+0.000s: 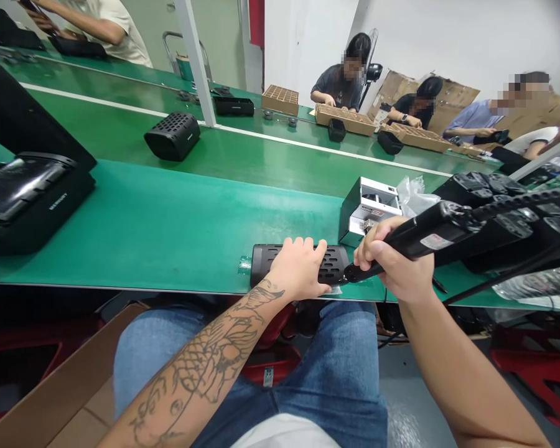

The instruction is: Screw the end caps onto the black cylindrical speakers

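Observation:
A black speaker-like housing with slotted holes (pixel 263 266) lies on its side near the front edge of the green bench (pixel 168 224). My left hand (pixel 299 269) is closed over its middle, fingers across the top, and hides part of the slots. In my right hand (pixel 401 264) is a black electric screwdriver (pixel 422 233), gripped round its body and tilted. Its narrow tip end reaches the right end of the housing; the bit and any screw there are too small to make out. Just behind my right hand stands a small white-and-black box like a screw feeder (pixel 371 208).
Black housings (pixel 37 193) are stacked at the left, and several black cylindrical parts (pixel 490 224) crowd the right. Across the conveyor (pixel 261 155), with another perforated housing (pixel 172 135) on it, people work at partitioned cardboard trays (pixel 345 118). A screwdriver cable (pixel 532 202) runs right.

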`<state>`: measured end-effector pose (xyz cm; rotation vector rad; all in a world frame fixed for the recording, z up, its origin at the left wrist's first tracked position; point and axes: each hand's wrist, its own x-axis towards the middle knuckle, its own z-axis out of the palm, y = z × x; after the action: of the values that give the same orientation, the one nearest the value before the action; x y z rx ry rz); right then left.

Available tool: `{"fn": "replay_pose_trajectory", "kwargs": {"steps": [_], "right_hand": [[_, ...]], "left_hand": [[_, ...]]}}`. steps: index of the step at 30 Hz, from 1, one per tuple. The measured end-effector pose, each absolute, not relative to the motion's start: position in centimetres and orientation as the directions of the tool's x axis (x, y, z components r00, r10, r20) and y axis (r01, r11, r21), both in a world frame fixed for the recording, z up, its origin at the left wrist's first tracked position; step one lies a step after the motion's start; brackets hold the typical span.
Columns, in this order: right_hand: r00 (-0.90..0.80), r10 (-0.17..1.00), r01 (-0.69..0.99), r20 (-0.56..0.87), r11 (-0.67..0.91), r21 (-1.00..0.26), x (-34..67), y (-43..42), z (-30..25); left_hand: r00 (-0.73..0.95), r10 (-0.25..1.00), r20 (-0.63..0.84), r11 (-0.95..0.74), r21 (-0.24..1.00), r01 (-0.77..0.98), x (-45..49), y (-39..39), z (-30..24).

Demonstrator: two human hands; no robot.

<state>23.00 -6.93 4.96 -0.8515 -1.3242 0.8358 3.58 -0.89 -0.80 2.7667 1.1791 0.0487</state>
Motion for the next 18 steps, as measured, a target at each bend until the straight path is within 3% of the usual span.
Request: {"fn": "replay_pose_trajectory", "kwargs": {"steps": [18], "right_hand": [[-0.129,0.881,-0.184,0.455,0.43,-0.884,23.6,-5.1,5.0]], "left_hand": [[0.695,0.718,-0.034,-0.687,0.122,0.716,3.6,-1.0,-0.7]]}}
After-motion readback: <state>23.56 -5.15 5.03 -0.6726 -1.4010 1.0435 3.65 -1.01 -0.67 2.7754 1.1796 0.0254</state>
